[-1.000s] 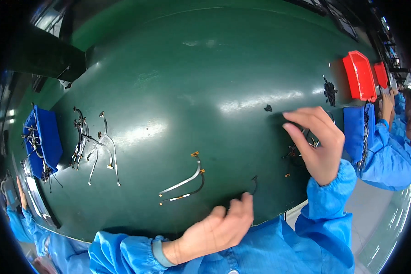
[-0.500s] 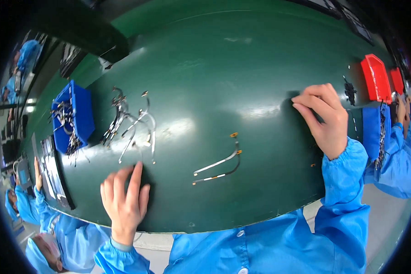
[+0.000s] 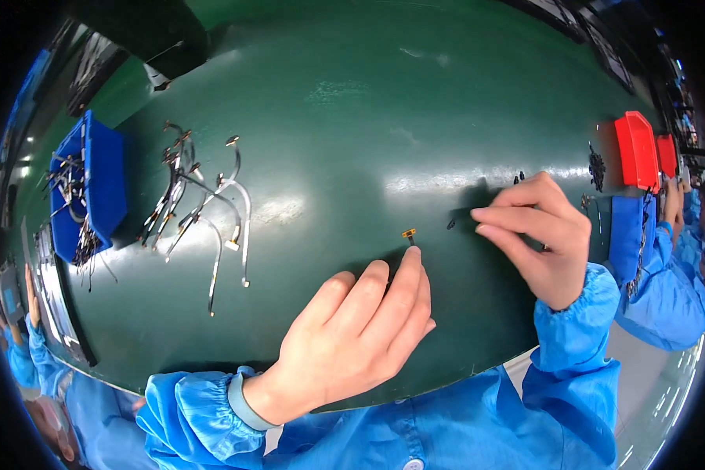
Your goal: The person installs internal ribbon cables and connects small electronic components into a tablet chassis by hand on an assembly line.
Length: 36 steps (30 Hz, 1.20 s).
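A glossy dark-green tabletop point(image 3: 305, 172) with a curved-looking outline fills the middle of the room. A dark, boxy beam point(image 3: 141, 31) stands at its far left corner; dark-framed, slatted equipment point(image 3: 603, 47) lines its far right edge. Pale whitish light reflections point(image 3: 427, 182) streak its surface. Beyond its near right corner shows smooth light-grey floor point(image 3: 648, 380).
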Available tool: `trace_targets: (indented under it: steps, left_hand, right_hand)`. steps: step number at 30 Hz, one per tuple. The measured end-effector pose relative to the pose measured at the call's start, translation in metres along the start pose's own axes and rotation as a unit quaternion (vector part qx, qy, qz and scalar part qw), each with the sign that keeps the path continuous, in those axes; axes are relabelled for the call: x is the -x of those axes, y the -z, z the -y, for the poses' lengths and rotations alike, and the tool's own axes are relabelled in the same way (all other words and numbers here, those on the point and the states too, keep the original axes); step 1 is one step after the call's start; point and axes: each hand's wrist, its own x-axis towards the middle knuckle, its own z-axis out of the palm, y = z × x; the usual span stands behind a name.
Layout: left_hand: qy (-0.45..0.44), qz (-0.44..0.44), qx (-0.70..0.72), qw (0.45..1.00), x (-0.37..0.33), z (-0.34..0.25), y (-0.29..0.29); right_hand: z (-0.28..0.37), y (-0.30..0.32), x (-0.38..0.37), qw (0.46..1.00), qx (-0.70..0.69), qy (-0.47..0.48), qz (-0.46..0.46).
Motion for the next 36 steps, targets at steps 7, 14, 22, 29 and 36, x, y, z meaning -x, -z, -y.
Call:
trace_targets:
  steps: [7,14,22,29,36]
  left_hand:
    - [-0.004,0.028,-0.009,1.000,0.001,0.003,-0.003]
    - [-0.001,0.023,-0.007,1.000,0.002,0.003,-0.004]
    - [0.006,0.027,0.000,1.000,0.001,0.004,-0.005]
    - [-0.004,0.027,0.017,0.999,-0.003,0.003,-0.003]
    - [0.040,0.065,-0.014,0.997,0.015,0.017,0.013]
  right_hand:
    - [-0.007,-0.015,-0.012,0.995,0.020,0.086,0.049]
    - [0.006,-0.031,-0.024,0.992,0.007,0.117,0.051]
    - [-0.001,-0.034,-0.026,0.964,0.087,0.243,0.067]
    - [0.015,-0.024,-0.020,0.947,0.156,0.273,0.064]
    - [0.006,0.010,0.003,0.986,0.113,-0.102,-0.070]
